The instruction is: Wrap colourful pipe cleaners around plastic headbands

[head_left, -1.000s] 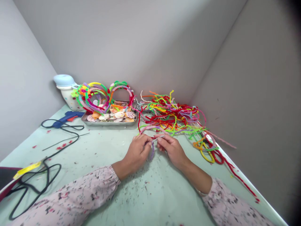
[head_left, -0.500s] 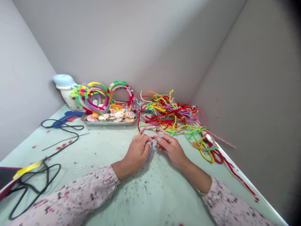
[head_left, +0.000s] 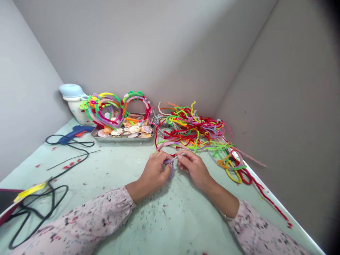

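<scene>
Both hands meet over the middle of the table. My left hand (head_left: 156, 171) is closed, its thumb and fingers pinching a purple pipe cleaner (head_left: 171, 171) whose end curls down below the fingertips. My right hand (head_left: 195, 168) is closed in a pinch on a thin pale strip (head_left: 178, 156) that runs between the two hands to the purple pipe cleaner. Just behind the fingers a pink fuzzy band (head_left: 170, 143) arches up; whether it joins the strip I cannot tell. A bit of red fuzz shows between the hands.
Behind lies a tangled heap of colourful pipe cleaners (head_left: 191, 129), trailing along the right edge. A metal tray (head_left: 124, 139) holds shells (head_left: 134, 129) and fuzzy headbands (head_left: 136, 95). At left are a blue glue gun (head_left: 75, 134), a black cord (head_left: 54, 198) and a white cup (head_left: 78, 109).
The purple pipe cleaner has shifted at my left fingertips, and now a loop of it shows above the thumb. My right hand has hardly moved.
</scene>
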{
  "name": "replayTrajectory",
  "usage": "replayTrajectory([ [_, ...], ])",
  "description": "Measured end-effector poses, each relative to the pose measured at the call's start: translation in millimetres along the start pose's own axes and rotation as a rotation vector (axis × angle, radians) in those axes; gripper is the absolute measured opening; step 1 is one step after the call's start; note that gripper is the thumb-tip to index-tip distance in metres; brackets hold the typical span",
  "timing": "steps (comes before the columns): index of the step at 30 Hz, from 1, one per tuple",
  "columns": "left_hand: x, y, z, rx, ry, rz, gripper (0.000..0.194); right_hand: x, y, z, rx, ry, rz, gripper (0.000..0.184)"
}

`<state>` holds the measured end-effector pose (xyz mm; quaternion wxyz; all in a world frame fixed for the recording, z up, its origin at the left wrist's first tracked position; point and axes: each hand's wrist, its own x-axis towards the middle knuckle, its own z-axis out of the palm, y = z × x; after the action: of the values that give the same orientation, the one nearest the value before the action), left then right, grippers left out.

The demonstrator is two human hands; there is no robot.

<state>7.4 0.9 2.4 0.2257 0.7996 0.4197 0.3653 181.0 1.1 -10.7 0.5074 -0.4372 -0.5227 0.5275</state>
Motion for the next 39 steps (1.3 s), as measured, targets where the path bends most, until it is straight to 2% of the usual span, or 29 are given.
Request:
replayTrajectory([
  [5, 0.2, -0.8, 1.1, 0.002, 0.016, 0.0, 0.008, 0.9, 1.9, -0.9, 0.011, -0.006, 0.009, 0.018],
  [16, -0.2, -8.8, 3.9, 0.072, 0.093, 0.036, 0.014, 0.4, 0.3, 0.3, 0.001, -0.007, 0.008, 0.019],
  [39, 1.6, -6.8, 1.8, 0.03, 0.112, 0.004, 0.008, -0.9, -3.2, 0.9, -0.019, 0.009, 0.029, 0.023],
])
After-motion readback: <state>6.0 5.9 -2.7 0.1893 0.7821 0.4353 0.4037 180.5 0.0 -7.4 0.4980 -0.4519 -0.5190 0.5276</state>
